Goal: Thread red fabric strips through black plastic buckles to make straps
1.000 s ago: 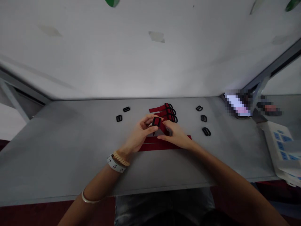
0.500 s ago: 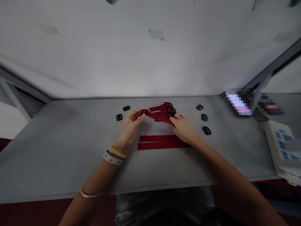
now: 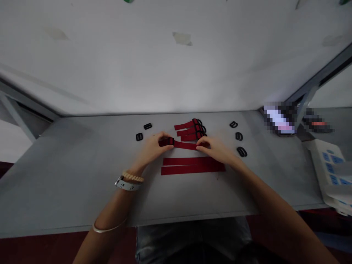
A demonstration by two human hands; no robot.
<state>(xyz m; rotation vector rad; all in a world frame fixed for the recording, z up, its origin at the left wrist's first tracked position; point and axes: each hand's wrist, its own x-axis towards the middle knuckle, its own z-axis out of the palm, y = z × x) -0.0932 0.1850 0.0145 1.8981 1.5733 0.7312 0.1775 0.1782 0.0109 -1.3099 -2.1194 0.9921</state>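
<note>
Lighting: dim, soft glow on wall above bench (image 3: 68, 176). Wide-angle bending at edges. Pixelated patch (image 3: 280, 119) at right.

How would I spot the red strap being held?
On the gray table, look at the middle. The red strap stretches between the left hand and right hand. Unlike the two bare straps lying nearer, it carries a black buckle at its left end.

A grey table (image 3: 68, 176) stands against a pale wall (image 3: 137, 66), dark red floor (image 3: 41, 249) below.
</note>
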